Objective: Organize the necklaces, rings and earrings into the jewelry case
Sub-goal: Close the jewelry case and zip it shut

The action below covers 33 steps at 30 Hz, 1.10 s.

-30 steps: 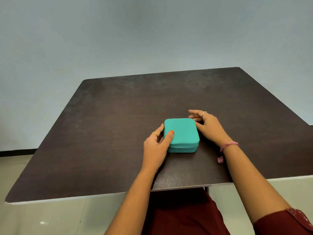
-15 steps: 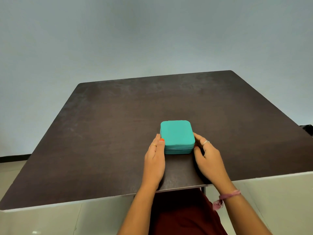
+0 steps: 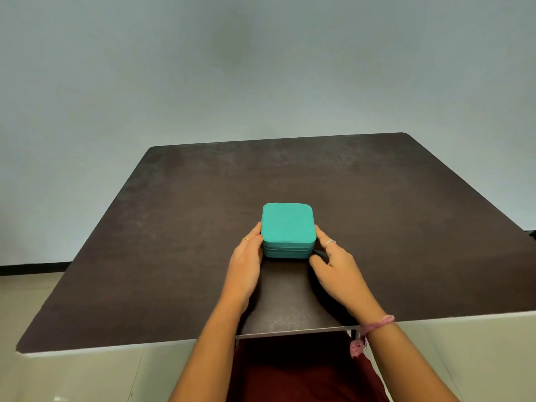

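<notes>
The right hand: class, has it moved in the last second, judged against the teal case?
Yes. The right hand has come from the far right corner of the teal case to its near right corner.

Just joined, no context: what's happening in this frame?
A person holds a closed teal jewelry case on a dark table. The left hand rests against the case's left side; the right hand sits at its right front corner, fingertips near the zipper line. No loose jewelry is visible.
</notes>
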{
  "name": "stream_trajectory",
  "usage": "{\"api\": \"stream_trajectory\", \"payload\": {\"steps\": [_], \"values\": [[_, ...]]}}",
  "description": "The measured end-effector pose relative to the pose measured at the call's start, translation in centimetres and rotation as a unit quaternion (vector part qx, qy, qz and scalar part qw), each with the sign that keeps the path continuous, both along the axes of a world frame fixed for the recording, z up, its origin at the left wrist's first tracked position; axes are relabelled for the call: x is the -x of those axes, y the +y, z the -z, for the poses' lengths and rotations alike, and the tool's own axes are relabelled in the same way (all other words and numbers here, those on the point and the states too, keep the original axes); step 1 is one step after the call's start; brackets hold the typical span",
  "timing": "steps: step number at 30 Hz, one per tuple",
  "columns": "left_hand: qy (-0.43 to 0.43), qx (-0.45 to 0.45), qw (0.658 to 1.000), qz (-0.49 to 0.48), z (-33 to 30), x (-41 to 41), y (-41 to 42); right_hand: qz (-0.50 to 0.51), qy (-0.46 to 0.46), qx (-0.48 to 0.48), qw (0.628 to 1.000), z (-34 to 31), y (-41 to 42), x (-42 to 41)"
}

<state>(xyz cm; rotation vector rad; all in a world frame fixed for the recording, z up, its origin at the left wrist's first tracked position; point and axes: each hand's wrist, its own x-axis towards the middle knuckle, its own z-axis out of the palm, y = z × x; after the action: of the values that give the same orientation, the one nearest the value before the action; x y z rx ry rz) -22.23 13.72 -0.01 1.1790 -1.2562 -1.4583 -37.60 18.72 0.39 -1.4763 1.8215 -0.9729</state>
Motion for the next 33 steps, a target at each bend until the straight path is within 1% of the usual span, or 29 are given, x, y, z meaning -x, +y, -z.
{"api": "stream_trajectory", "payload": {"steps": [5,8,15,20,23,27,33], "values": [[0.026,0.012,0.998,-0.048,-1.4,-3.3,-1.9,-0.053,-0.002,0.011,0.999,-1.0,-3.1,-3.5],[0.026,0.016,0.996,-0.081,-2.1,-5.9,-3.4,-0.082,-0.004,0.017,0.996,-1.5,-5.3,-6.1],[-0.014,0.03,0.988,-0.154,-2.4,-12.4,-7.4,-0.134,-0.003,0.001,0.991,-1.7,-11.1,-12.8],[-0.063,0.024,0.979,-0.194,-2.5,-17.1,-11.0,-0.169,-0.009,-0.018,0.985,-1.5,-14.7,-17.6],[-0.07,0.01,0.973,-0.222,-2.3,-19.2,-12.9,-0.182,-0.008,-0.03,0.983,-1.2,-16.7,-20.2],[-0.085,0.0,0.966,-0.244,-1.7,-21.3,-15.2,-0.19,0.0,-0.048,0.981,-1.1,-18.9,-22.4],[-0.136,0.006,0.961,-0.239,-0.6,-23.2,-17.7,-0.196,0.021,-0.063,0.978,-0.8,-21.3,-24.1]]}}
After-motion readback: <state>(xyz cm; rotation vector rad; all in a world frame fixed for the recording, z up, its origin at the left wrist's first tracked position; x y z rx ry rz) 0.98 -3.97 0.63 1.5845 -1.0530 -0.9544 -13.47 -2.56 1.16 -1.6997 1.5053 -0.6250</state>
